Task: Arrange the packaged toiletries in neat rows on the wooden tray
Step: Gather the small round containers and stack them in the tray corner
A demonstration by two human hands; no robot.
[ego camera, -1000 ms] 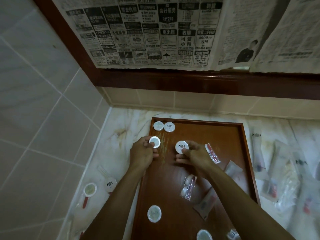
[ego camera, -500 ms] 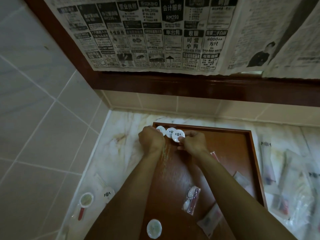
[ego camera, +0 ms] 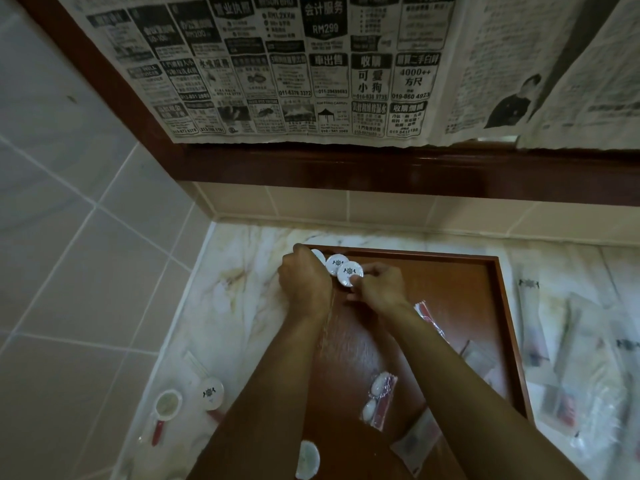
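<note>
A round white packet (ego camera: 307,459) is lying at the near end of the wooden tray (ego camera: 498,327). Farther in, a clear sachet (ego camera: 379,400) is resting mid-tray. At the tray's far left corner, the right hand (ego camera: 379,289) is pinching a round packet (ego camera: 349,273) in the row; the left hand (ego camera: 304,282) is covering another, its fingers hidden.

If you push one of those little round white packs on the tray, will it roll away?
Probably not. The round white pack under the right hand lies flat on its face, so it should slide, not roll. The wooden tray looks glossy, so it may slide easily. It looks small and thin, so likely light.
</note>
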